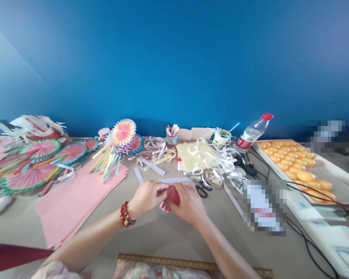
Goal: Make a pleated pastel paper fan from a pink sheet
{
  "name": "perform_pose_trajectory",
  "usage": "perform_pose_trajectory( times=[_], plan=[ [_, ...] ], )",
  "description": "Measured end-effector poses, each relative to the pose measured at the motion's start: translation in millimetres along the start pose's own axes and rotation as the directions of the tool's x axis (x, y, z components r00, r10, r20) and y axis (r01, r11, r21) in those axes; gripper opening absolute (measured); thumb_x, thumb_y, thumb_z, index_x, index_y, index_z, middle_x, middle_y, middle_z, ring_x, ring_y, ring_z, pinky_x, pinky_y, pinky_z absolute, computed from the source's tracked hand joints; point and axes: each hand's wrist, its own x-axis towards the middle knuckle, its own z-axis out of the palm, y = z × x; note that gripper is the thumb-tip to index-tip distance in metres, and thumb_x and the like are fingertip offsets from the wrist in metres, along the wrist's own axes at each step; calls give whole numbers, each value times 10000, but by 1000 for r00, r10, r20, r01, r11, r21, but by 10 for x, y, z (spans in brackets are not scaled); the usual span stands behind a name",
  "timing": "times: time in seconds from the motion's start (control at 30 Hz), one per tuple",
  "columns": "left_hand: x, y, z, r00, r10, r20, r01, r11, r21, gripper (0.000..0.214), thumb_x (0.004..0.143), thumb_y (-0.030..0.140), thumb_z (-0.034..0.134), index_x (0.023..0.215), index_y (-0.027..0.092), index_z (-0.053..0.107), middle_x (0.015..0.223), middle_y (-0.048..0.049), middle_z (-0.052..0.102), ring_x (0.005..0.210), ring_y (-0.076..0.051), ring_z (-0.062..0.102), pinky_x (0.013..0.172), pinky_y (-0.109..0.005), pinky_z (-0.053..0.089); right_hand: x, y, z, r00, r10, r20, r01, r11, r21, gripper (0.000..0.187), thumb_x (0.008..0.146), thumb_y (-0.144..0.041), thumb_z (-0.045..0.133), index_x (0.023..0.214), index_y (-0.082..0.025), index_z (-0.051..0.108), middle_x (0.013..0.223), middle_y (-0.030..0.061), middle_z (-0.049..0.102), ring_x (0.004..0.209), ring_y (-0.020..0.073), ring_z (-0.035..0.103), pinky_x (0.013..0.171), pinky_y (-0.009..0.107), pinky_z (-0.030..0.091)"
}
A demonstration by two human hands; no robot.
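Observation:
My left hand (147, 197) and my right hand (188, 202) meet over the middle of the table, both pinched on a small pleated piece of red-pink paper (172, 195). A red bead bracelet (125, 214) sits on my left wrist. The folded paper lies partly under my right hand's fingers, just above the tabletop. A pair of black scissors (201, 190) lies just right of my right hand. A stack of pink paper sheets (75, 197) lies to the left of my left hand.
Finished paper fans (39, 162) and a fan bundle with strips (120, 139) fill the left. White paper curls (213, 161), a yellow sheet (189, 155), a pen cup (171, 136) and a water bottle (253, 133) stand behind. A tray of orange ovals (296, 162) and cables (308, 236) are on the right.

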Motion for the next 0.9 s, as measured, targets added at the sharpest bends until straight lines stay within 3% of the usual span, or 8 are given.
perform_pose_trajectory(
  times=[0.2,0.37,0.53,0.6,0.67,0.73,0.8,0.9],
  plan=[
    [37,11,-8,1000,7,7,-7,1000,-4,275,917,288,473,1004,254,731,904,-18,731,762,-153,647,654,-196,414,-8,-5,-78,998,-1,-60,-9,985,-173,331,699,-180,560,1030,-178,588,841,66,675,837,244,597,1012,447,309],
    [34,38,-28,1000,-10,17,10,1000,-11,272,928,285,463,1008,250,721,743,5,699,633,-125,592,581,-187,369,-13,22,-148,993,-43,-114,16,974,-226,88,766,-175,534,813,-218,594,788,25,655,862,221,571,1083,455,215],
    [18,6,-17,999,-9,53,11,1000,-24,301,959,268,396,1071,266,675,542,45,605,527,-125,553,551,-195,367,-7,84,-137,979,-125,-161,92,976,-197,187,825,-141,506,940,-225,626,840,14,680,883,206,582,1121,477,155],
    [11,-14,0,999,44,19,-44,999,21,289,953,238,399,1019,254,680,601,25,645,626,-143,609,646,-216,416,-5,93,-130,978,-146,-149,115,972,-203,175,833,-136,505,923,-222,629,802,10,676,845,201,584,1126,486,149],
    [-1,-27,26,992,112,-51,-106,988,112,249,920,205,445,1008,245,674,761,-11,706,829,-180,652,857,-296,428,-2,93,-122,978,-168,-127,138,966,-218,165,837,-131,506,892,-220,633,757,6,666,807,197,583,1123,490,158],
    [-20,-35,60,976,173,-132,-142,965,219,252,876,173,495,1049,255,659,956,-36,721,1073,-233,604,1063,-442,290,1,87,-110,976,-186,-115,156,960,-233,164,832,-126,512,887,-218,636,738,5,662,788,195,583,1117,491,175],
    [-40,-42,101,958,216,-189,-155,943,296,293,840,154,528,1084,268,644,1067,-40,702,1226,-267,507,1134,-539,110,6,83,-96,974,-199,-112,167,956,-242,161,825,-125,522,886,-217,639,727,6,659,777,193,581,1107,486,197],
    [-57,-58,168,944,251,-214,-172,929,328,274,819,182,570,1074,255,640,1056,-43,696,1232,-272,490,1151,-553,33,13,80,-76,970,-212,-117,178,951,-252,142,818,-130,528,853,-215,636,694,6,648,757,192,574,1097,481,215]
  ],
)
